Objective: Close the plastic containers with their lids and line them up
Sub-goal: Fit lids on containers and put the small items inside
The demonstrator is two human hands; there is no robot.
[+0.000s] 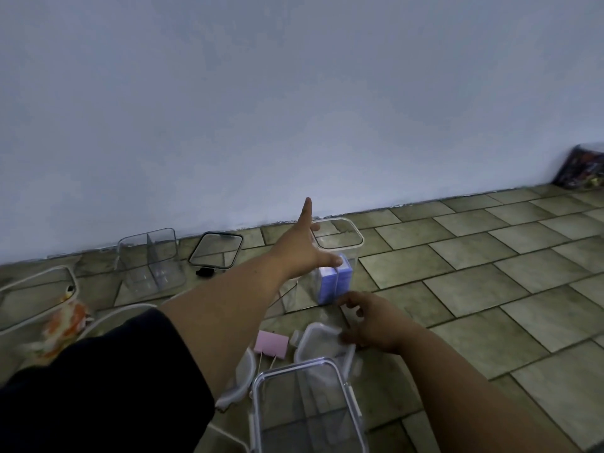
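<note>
1. The left grip (304, 246) reaches out to the tall container (340, 256), which stands lidless just in front of the wall (294, 93). Blue packs (335, 284) stand inside it.
2. This grip is spread wide. The thumb lies flat on the container's front wall, the index finger points straight at the wall, and one fingertip shows at the rim. I cannot tell whether it clasps the container.
3. The right grip (372, 322) hangs low over the floor (490, 273) with its fingers loosely curled around nothing. Its thumb tip is at the edge of a clear lid (318, 341) lying flat.
4. A pink card (272, 344) lies just left of that lid, and a round lid (245, 371) lies below the card.
5. A near container (307, 410), white-rimmed and open, stands at the bottom edge, just below the clear lid.
6. Left along the wall stand a divided container (150, 263) and a dark-rimmed lid (215, 250) that leans tilted. The two are near each other but apart.
7. A white-rimmed tub (36, 295) sits at the left edge, with an orange packet (65, 322) beside it.
8. To the right of both grips the tiles run bare to a dark bag (581, 168) in the far corner.
</note>
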